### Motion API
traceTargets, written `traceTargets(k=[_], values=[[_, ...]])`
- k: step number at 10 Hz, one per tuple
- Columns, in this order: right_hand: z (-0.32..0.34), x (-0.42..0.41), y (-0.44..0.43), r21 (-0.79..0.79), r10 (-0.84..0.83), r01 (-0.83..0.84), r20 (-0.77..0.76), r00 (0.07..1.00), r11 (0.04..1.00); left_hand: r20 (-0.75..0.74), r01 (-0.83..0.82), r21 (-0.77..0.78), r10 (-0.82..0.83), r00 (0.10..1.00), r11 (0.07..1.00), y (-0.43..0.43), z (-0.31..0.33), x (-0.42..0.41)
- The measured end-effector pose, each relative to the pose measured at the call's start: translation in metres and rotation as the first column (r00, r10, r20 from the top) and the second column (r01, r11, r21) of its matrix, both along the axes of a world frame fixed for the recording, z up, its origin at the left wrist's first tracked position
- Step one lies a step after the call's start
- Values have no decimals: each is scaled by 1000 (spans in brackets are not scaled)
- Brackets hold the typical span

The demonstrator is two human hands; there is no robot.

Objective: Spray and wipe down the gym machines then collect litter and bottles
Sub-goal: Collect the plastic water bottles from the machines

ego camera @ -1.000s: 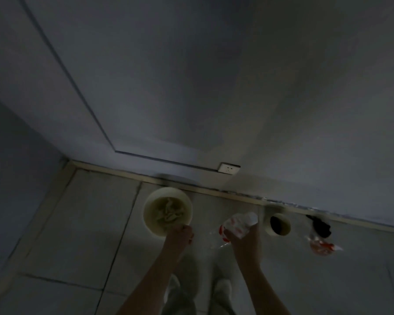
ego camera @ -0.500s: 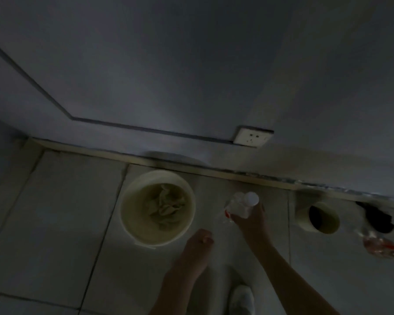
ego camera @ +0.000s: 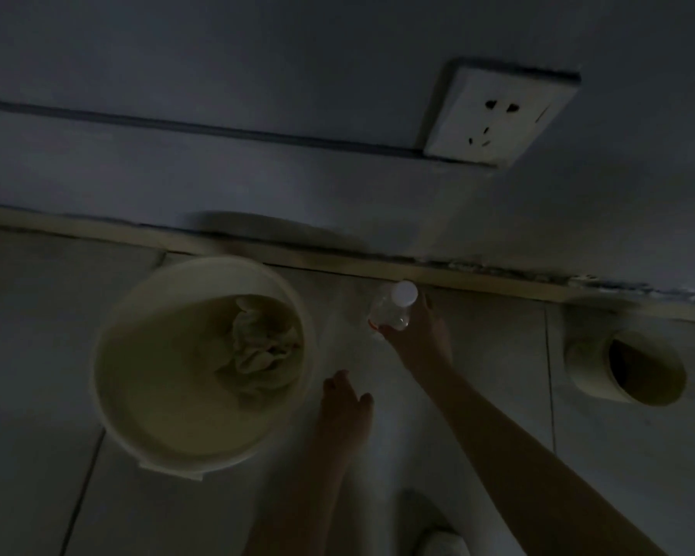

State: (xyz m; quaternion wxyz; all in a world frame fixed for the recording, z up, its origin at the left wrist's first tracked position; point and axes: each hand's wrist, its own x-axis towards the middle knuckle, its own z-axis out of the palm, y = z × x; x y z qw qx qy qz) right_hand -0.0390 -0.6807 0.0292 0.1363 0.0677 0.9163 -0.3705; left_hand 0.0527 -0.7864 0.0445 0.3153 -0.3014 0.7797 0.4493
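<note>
In dim light, my right hand (ego camera: pixel 418 335) grips a clear plastic bottle (ego camera: pixel 390 311) with a white cap, held upright close to the floor near the skirting. My left hand (ego camera: pixel 344 399) hangs just right of a pale round bucket (ego camera: pixel 137 415), fingers loosely curled and holding nothing. A crumpled cloth (ego camera: pixel 257 347) lies inside the bucket on its right side. The bottle stands between the bucket and the wall.
A wall socket (ego camera: pixel 498 114) sits low on the wall above the skirting. A short pale tube or roll (ego camera: pixel 618 367) lies on its side on the tiled floor at the right. My shoe (ego camera: pixel 438 535) shows at the bottom edge.
The view has dropped closer to the floor. My right hand has lowered the bottle upright toward the skirting. My left hand has drawn back from the bucket rim.
</note>
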Motion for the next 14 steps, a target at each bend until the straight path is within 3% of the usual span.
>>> traceTargets(k=[1,2,6,8,10,11,14], values=[[-7,-6,-2,14,5,-5,6,1000,1000,-88,119,-116,-130,988,986,-4,-27,-2],[-12,-5,-2,19,3,-3,-25,1000,1000,-61,154,-96,-160,985,983,-3,-45,-4],[-12,-1,-2,24,19,-21,87,996,999,-1,-99,37,99,995,994,6,-37,-8],[-3,15,13,47,36,-43,140,989,998,10,-134,46,133,991,990,7,-24,6],[27,36,30,-2,-43,45,259,965,999,61,-269,98,264,963,958,9,7,36],[47,41,36,-15,-87,95,282,955,995,70,-194,100,187,980,976,12,35,41],[157,71,48,-184,-314,405,382,869,895,50,-218,89,215,975,972,14,128,49]])
